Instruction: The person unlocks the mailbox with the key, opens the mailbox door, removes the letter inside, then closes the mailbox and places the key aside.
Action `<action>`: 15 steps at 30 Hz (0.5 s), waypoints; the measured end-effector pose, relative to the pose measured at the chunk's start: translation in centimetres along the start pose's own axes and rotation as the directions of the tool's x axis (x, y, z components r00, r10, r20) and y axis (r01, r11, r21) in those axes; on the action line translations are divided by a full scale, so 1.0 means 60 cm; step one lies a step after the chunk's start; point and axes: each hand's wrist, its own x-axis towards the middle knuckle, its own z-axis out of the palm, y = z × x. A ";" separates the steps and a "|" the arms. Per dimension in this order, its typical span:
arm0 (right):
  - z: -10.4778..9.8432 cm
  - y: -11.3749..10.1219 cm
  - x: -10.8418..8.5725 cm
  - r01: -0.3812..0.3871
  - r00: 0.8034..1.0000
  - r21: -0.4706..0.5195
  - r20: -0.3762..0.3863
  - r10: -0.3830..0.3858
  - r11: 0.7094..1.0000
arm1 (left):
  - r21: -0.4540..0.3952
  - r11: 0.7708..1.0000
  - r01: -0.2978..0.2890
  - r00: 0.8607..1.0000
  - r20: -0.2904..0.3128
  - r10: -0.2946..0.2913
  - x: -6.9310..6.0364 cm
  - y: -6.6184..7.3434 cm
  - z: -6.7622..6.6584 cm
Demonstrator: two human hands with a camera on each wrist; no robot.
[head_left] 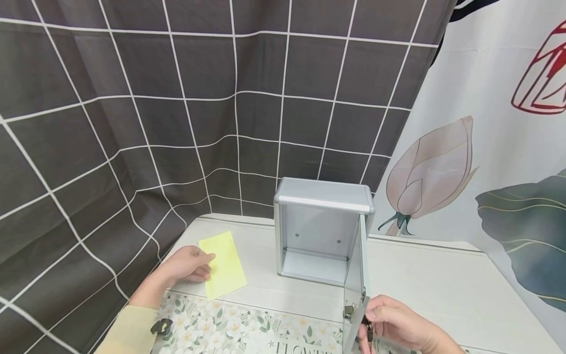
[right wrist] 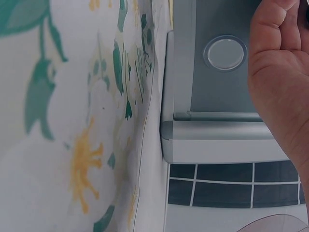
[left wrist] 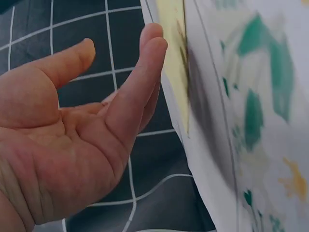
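Note:
A grey metal box (head_left: 325, 189) stands upright on the table with its door (head_left: 355, 275) swung out toward me. A lock (head_left: 348, 311) sits on the door's inner face near its free edge. On the outer side of that edge, my right hand (head_left: 400, 322) pinches a black-headed key (head_left: 368, 328); the right wrist view shows this hand (right wrist: 285, 72) only in part. My left hand (head_left: 187, 264) is at the left edge of a yellow sheet of paper (head_left: 225, 265) lying flat. In the left wrist view its fingers (left wrist: 137, 87) are fairly straight, the thumb apart; contact with the paper is unclear.
A white, flower-printed cloth (head_left: 247, 324) covers the table's front part. Dark gridded curtain (head_left: 247, 118) hangs behind and at the left, close to the left arm. A white curtain with flower prints (head_left: 442, 187) hangs at the right. A small black object (head_left: 161, 326) is by the left sleeve.

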 end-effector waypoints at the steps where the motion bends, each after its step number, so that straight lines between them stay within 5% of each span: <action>1: 0.000 0.000 0.000 0.000 1.000 -0.002 0.001 0.000 1.000 | -0.004 1.000 -0.019 1.000 0.021 0.019 -0.001 0.003 0.003; 15: 0.001 0.001 0.002 -0.002 1.000 0.000 0.007 0.002 1.000 | 0.036 0.968 -0.248 0.957 0.166 0.239 -0.022 0.058 0.044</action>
